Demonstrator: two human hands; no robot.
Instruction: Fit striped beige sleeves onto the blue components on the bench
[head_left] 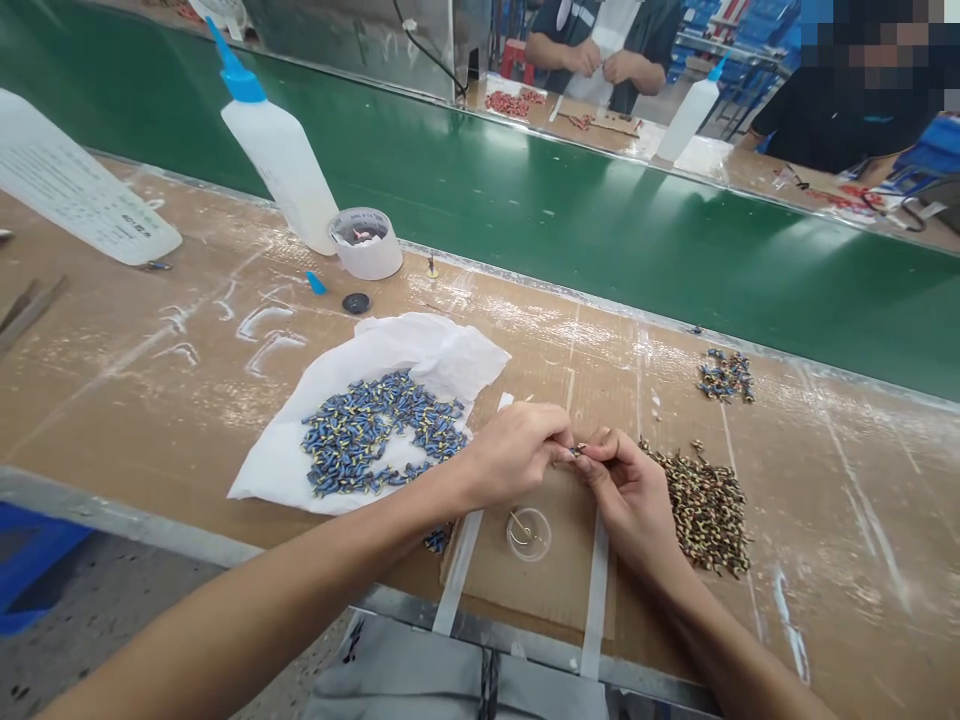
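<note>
My left hand [514, 450] and my right hand [630, 490] meet fingertip to fingertip above the cardboard mat [559, 580], both pinched on one tiny dark part [578, 451]. Left of my left hand lies a white sheet [420, 350] with a heap of several small blue parts [375, 435]. Right of my right hand lies a pile of small brown-and-yellow parts [705, 505]. A small clear cap [528, 533] with a thin pin in it sits on the mat just below my hands.
A white squeeze bottle with a blue nozzle [277, 150] and a tape roll [367, 243] stand at the back left beside a green conveyor belt [600, 210]. A small cluster of parts [726, 375] lies far right. Other people work across the belt.
</note>
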